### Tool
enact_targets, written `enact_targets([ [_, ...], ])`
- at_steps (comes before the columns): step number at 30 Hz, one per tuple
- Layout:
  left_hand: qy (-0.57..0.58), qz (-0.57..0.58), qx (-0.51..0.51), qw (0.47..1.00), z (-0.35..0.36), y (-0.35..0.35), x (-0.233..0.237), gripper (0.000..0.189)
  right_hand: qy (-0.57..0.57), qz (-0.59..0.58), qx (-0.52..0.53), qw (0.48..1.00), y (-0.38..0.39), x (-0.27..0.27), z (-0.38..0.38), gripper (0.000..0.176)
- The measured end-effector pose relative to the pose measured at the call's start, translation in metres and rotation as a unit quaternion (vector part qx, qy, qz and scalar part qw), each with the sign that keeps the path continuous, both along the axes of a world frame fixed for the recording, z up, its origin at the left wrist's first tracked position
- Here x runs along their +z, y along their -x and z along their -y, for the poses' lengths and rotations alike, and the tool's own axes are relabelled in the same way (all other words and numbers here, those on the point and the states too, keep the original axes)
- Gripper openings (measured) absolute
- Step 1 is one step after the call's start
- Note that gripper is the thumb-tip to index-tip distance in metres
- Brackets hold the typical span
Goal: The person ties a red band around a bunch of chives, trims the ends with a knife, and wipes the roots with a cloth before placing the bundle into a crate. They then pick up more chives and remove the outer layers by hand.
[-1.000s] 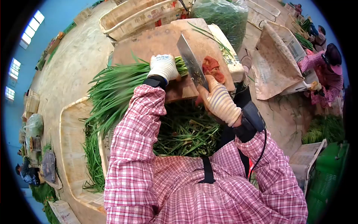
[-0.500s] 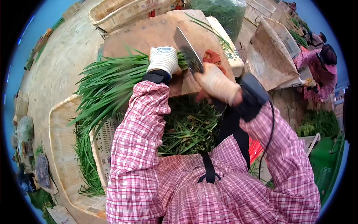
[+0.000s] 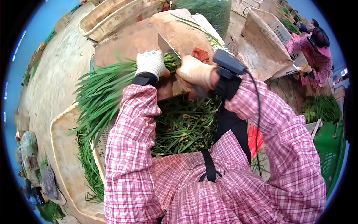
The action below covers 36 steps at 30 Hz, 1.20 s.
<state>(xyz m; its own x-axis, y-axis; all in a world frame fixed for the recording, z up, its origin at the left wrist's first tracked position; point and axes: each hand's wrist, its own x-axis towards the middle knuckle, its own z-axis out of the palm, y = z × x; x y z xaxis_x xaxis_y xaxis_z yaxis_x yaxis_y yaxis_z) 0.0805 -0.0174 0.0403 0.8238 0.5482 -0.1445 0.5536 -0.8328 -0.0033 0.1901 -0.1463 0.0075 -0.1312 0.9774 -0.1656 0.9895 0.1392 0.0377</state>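
Observation:
My left hand, in a white knitted glove, is closed around a bunch of Chinese chives. The long green leaves fan out to the left, past the edge of the wooden board. From the right side of the fist stick out the pale stem ends. My right hand, also gloved, grips a cleaver; its handle is hidden in the fingers. The blade stands on edge against the stem ends, close to my left hand. An orange-red cloth lies just behind my right hand.
Loose trimmed leaves fill the space below the board. A cream crate with chives stands at left, another crate behind the board. At right are a tilted crate, a green crate and a co-worker.
The cleaver has come down and left from above the stems to the stem ends, and my right hand moved left with it. My left hand still holds the chives. The whole view has shifted slightly.

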Motion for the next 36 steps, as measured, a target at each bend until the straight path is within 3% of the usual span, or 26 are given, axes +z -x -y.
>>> enact_targets([
  [2,0.003,-0.020,0.008,1.000,0.002,-0.002,0.002,0.073,-0.011,-0.236,-0.190,0.953,-0.007,-0.024,0.008,0.019],
  [4,-0.002,-0.028,0.011,1.000,0.005,-0.002,0.005,0.071,-0.008,-0.140,-0.104,0.985,0.000,0.001,0.005,0.019],
  [5,-0.003,-0.014,0.009,1.000,0.003,-0.003,0.000,0.074,-0.011,-0.002,0.005,1.000,0.003,0.018,0.000,0.019],
  [6,-0.008,0.001,0.007,1.000,-0.002,-0.005,-0.008,0.077,-0.101,0.026,0.035,0.994,-0.002,0.001,-0.010,0.017],
  [8,-0.008,0.001,0.010,1.000,-0.005,-0.002,-0.003,0.080,-0.100,-0.072,-0.026,0.992,-0.004,-0.009,-0.016,0.019],
  [9,-0.005,-0.003,0.009,1.000,-0.001,0.001,0.000,0.079,-0.090,0.036,0.017,0.995,-0.002,-0.002,-0.012,0.020],
  [10,-0.004,-0.008,0.008,1.000,0.002,0.004,0.003,0.079,-0.028,0.029,0.010,0.999,-0.005,-0.003,-0.011,0.022],
  [11,-0.004,-0.010,0.005,1.000,0.006,0.004,0.005,0.078,-0.122,0.032,0.043,0.991,-0.021,-0.030,-0.012,0.021],
  [13,-0.007,-0.005,-0.001,1.000,0.010,0.009,0.007,0.077,-0.126,-0.237,-0.071,0.961,-0.044,-0.060,-0.016,0.020],
  [15,-0.007,0.004,-0.017,1.000,0.010,0.014,0.008,0.078,-0.082,-0.471,-0.256,0.840,-0.049,-0.040,-0.008,0.020],
  [17,-0.006,0.035,-0.040,0.999,0.011,0.019,0.009,0.080,-0.040,-0.306,-0.307,0.900,-0.038,0.033,0.003,0.030],
  [19,0.010,0.009,-0.030,0.999,0.017,0.019,0.017,0.095,-0.205,-0.166,-0.275,0.925,-0.068,0.003,-0.022,0.040],
  [24,-0.042,0.099,-0.061,0.992,0.012,0.035,0.012,0.110,-0.202,-0.089,-0.267,0.938,-0.121,-0.024,-0.018,0.046],
  [25,-0.053,0.116,-0.071,0.989,0.009,0.042,0.013,0.112,-0.199,-0.071,-0.264,0.941,-0.113,-0.007,-0.013,0.047],
  [27,-0.048,0.137,-0.066,0.987,0.008,0.059,0.016,0.114,-0.145,-0.044,-0.294,0.944,-0.087,0.049,0.022,0.057],
  [29,-0.066,0.135,-0.054,0.987,0.009,0.072,0.016,0.115,-0.158,-0.095,-0.256,0.949,-0.078,0.038,0.050,0.056],
  [31,-0.077,0.144,-0.056,0.985,0.016,0.077,0.008,0.120,-0.062,-0.222,-0.169,0.958,-0.081,0.022,0.066,0.049],
  [32,-0.087,0.151,-0.061,0.983,0.019,0.077,0.005,0.121,-0.141,-0.222,-0.135,0.955,-0.080,0.013,0.072,0.044],
  [35,-0.085,0.159,-0.062,0.982,0.025,0.072,0.005,0.127,-0.044,-0.234,-0.130,0.963,-0.087,0.024,0.073,0.040],
  [36,-0.079,0.159,-0.058,0.982,0.025,0.069,0.005,0.128,-0.103,-0.191,-0.093,0.972,-0.090,0.014,0.065,0.036],
])
